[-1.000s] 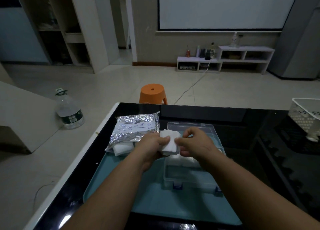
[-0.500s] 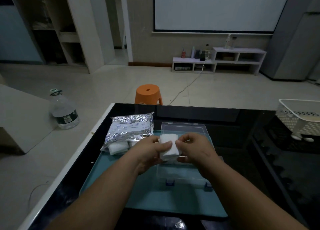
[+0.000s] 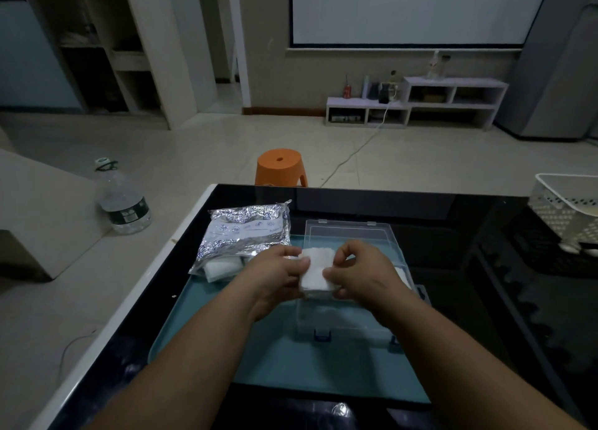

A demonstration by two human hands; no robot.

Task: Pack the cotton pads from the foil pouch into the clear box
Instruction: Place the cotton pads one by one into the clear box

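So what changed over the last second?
The left hand and right hand still pinch the cotton pads, which have eased slightly down toward the clear box. Nothing was taken up or let go. The foil pouch and teal tray stayed put.

Foil pouch (image 3: pixel 246 232), tray's 11 o'clock: crinkled silver foil, shiny.
Cotton pads (image 3: pixel 315 272): white, soft, fibrous, matt.
Clear box (image 3: pixel 349 235): smooth transparent plastic.
Tray (image 3: pixel 323 365): teal, smooth, matt plastic.
Table (image 3: pixel 485 268): black, glossy, mirror-like top.
Basket (image 3: pixel 563 209), 3 o'clock: white perforated plastic.
Stool (image 3: pixel 280 167), 12 o'clock: smooth orange plastic.
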